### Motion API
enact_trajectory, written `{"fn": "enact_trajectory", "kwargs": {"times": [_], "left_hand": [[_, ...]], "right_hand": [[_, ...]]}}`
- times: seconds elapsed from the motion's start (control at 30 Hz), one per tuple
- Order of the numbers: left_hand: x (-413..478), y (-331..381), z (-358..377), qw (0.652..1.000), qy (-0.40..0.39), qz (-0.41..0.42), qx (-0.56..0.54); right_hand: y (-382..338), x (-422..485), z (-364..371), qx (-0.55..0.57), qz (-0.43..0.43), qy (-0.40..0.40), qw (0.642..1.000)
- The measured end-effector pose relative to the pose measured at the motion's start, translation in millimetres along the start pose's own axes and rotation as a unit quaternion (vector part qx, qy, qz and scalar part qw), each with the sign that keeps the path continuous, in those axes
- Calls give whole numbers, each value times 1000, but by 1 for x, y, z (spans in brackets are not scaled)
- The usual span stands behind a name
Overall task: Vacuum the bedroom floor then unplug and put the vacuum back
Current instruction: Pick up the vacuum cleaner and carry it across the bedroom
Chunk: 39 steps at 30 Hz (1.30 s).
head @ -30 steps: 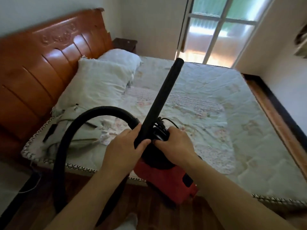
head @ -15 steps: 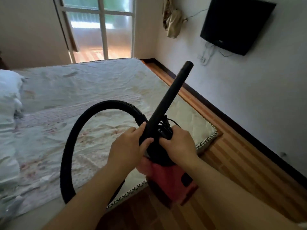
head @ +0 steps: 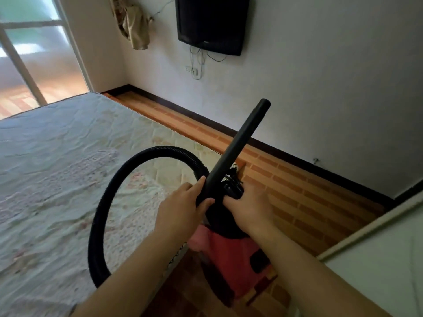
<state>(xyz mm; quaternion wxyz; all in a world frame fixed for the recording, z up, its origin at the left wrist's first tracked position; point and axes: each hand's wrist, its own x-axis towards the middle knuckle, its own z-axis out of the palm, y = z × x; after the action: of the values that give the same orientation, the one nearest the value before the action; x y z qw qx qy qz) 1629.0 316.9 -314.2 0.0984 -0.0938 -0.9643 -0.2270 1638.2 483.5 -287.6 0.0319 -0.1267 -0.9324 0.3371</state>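
I carry a red vacuum cleaner [head: 231, 259] with a black top in front of me, above the wooden floor [head: 304, 202]. My left hand [head: 183, 204] grips the lower end of its black rigid tube [head: 238, 147], which points up and to the right. My right hand [head: 249, 202] grips the black handle on top of the vacuum, where the bundled cord [head: 231, 177] sits. The black ribbed hose [head: 109, 202] loops out to the left and back down behind my left arm.
The bed's mattress [head: 57, 168] fills the left side. A strip of floor runs between it and the wall with a mounted TV [head: 212, 24] and a wall socket [head: 191, 70]. A pale door or panel [head: 377, 259] is at lower right. Glass doors [head: 29, 65] are far left.
My view has swung right, from the headboard and pillows across the bed to the TV wall. Both hands keep the same hold on the vacuum and tube.
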Motion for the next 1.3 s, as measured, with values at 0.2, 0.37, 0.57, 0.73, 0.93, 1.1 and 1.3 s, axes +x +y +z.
{"fn": "enact_trajectory", "kwargs": {"times": [0.2,0.37,0.57,0.73,0.93,1.1,1.3], "left_hand": [[63,57,49,999,-20,38,-14],[111,97,85,996,-33,72,-33],[181,126,137,989,-75,111,-65],[252,143,185,980,-107,139,-92],[347,172,221,966,-159,173,-111],[417,205,248,959,-164,210,-95],[488,242,299,954,-177,220,-98]], "right_hand": [[53,60,-49,-1,33,29,999],[90,106,-80,5,50,73,996],[132,175,-96,-7,100,89,991],[159,242,-106,-9,148,87,985],[178,321,-127,8,182,115,977],[203,383,-149,37,208,135,968],[248,466,-170,15,221,132,966]]}}
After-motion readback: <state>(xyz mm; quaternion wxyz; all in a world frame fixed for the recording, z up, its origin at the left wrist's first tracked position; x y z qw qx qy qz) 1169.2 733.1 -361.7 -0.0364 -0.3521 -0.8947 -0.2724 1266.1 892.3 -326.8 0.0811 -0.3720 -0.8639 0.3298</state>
